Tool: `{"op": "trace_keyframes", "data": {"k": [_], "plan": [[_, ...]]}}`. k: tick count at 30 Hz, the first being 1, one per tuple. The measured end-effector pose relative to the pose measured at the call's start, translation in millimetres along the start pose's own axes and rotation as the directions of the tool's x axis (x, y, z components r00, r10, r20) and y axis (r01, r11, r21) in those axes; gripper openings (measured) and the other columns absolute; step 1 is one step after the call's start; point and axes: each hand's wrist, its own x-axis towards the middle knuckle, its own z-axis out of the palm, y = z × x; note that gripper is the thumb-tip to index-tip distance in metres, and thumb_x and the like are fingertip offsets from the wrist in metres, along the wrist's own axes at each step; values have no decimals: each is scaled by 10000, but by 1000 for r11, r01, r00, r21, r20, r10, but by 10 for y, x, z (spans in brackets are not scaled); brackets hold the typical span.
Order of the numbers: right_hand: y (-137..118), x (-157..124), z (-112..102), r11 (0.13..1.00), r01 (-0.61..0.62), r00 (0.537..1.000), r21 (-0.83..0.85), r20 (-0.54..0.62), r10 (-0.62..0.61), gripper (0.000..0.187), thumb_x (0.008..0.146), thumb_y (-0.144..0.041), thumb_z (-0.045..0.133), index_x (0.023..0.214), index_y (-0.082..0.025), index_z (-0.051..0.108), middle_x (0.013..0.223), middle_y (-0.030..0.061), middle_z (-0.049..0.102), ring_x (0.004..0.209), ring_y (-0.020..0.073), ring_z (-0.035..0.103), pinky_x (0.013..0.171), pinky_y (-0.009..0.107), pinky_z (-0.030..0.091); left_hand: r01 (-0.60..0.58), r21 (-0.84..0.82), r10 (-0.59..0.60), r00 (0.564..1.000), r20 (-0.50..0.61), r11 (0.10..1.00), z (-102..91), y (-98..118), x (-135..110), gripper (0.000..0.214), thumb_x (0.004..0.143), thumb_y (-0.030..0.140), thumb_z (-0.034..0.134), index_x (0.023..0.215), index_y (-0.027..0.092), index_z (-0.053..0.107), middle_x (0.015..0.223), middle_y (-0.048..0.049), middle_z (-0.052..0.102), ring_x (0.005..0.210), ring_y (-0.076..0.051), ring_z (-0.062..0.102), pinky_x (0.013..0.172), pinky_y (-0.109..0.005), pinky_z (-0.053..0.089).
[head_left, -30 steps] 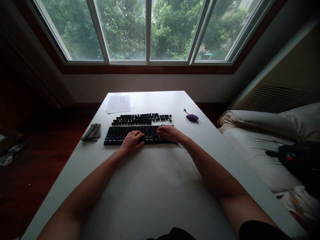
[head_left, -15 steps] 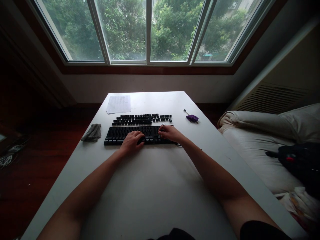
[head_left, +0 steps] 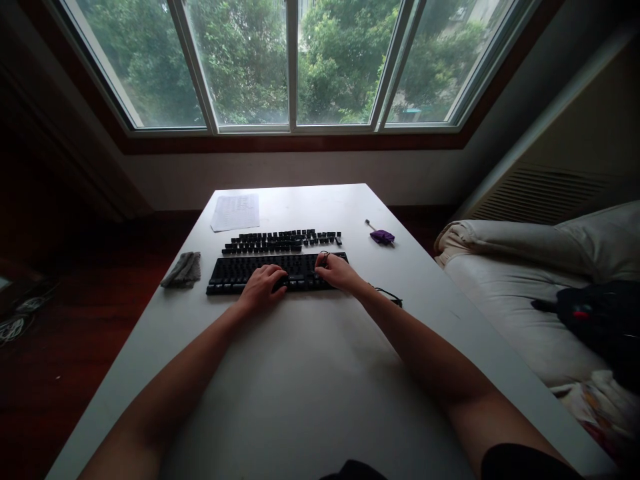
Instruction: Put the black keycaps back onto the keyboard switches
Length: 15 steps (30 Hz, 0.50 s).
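Over the keyboard (head_left: pixel 234 269), left hand (head_left: pixel 259 288) sits loosely spread, clutching nothing; right hand (head_left: pixel 339 272) curled, can't tell around what. I'd brace with the left.

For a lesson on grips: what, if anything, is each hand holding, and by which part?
The right hand seems to pinch a thin wire, by which part cannot be told; the left hand rests on the keyboard.

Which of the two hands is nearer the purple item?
The right hand, right of center over the keyboard; the left hand is farther off, nearer the gray cloth.
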Motion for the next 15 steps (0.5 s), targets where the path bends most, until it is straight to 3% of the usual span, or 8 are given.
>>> {"op": "trace_keyframes", "data": {"k": [9, 15], "plan": [[-53, -33, -7, 998, 69, 998, 7, -8, -69, 68, 777, -223, 568, 808, -189, 618, 762, 17, 589, 707, 149, 513, 637, 254, 366, -1, 7, 1, 1000, 1, 1000, 29, -29, -5, 347, 874, 323, 607, 1214, 254, 610, 1239, -81, 596, 1135, -276, 532, 977, -450, 435], [-51, -44, 17, 998, 30, 999, 47, -36, -29, 69, 766, -249, 565, 806, -200, 593, 727, 1, 584, 666, 147, 507, 616, 256, 367, -1, 1, 1, 1000, 8, 1000, 3, -24, -5, 350, 875, 323, 607, 1219, 257, 605, 1241, -81, 596, 1132, -276, 535, 973, -452, 437]]}}
